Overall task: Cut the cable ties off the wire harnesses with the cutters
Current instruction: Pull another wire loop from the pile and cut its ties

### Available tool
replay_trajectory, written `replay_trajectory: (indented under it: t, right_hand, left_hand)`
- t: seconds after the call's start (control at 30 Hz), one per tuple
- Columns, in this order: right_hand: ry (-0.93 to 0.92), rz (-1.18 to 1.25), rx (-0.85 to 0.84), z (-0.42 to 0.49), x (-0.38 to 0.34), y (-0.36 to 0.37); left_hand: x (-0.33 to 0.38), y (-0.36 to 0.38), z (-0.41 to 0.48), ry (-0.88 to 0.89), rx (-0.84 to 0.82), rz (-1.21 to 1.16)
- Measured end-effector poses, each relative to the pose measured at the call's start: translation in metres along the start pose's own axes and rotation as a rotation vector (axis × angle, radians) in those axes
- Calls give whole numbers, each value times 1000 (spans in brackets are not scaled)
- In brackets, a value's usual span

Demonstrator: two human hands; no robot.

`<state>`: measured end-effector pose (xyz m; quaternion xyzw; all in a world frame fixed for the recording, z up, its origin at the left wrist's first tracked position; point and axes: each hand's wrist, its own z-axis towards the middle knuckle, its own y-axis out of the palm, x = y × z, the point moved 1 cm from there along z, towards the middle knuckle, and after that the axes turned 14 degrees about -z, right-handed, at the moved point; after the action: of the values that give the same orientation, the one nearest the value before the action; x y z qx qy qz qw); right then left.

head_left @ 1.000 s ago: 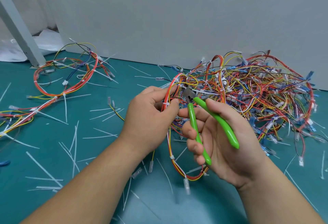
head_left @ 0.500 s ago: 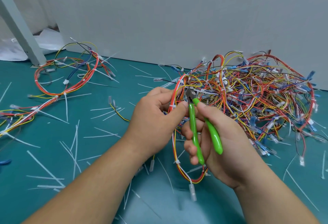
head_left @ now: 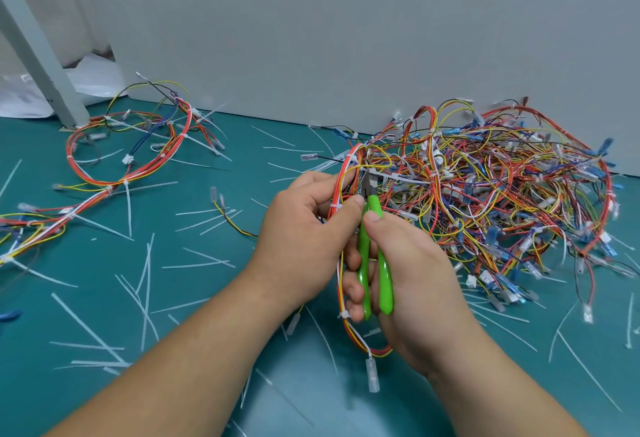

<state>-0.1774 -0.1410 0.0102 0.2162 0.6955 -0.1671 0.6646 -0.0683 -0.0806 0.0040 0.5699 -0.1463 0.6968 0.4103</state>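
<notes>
My left hand [head_left: 304, 229] pinches a red, yellow and white wire harness [head_left: 349, 166] between thumb and fingers, just below a white cable tie [head_left: 334, 207]. The harness loops up over that hand and hangs down to a clear connector [head_left: 373, 376] near the mat. My right hand [head_left: 412, 274] grips the green-handled cutters [head_left: 375, 263] with the handles squeezed close together. Their metal jaws [head_left: 370, 183] point up into the harness beside my left thumb. A big tangled heap of harnesses [head_left: 502, 194] lies right behind.
The teal mat [head_left: 207, 298] is strewn with several cut white tie strips [head_left: 147, 274]. Another harness [head_left: 131, 152] with long tie tails lies at the left. A grey post [head_left: 38, 56] stands at the back left, a grey wall [head_left: 346, 38] behind.
The cutter handles have closed from wide apart to nearly together. The cutters swung upright and the jaws moved up into the harness by my left thumb.
</notes>
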Motion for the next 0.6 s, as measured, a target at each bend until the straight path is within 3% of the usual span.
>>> replay_trajectory:
  t: [0.2,0.47,0.6]
  right_hand:
    - [6,-5,17,1,1,2]
    - [-6,200,125,2,-5,-10]
    - [-10,82,84,1,-4,-9]
  left_hand:
    - [2,2,-1,9,42,-4]
    - [2,-3,6,35,186,32]
    - [3,0,4,17,141,45]
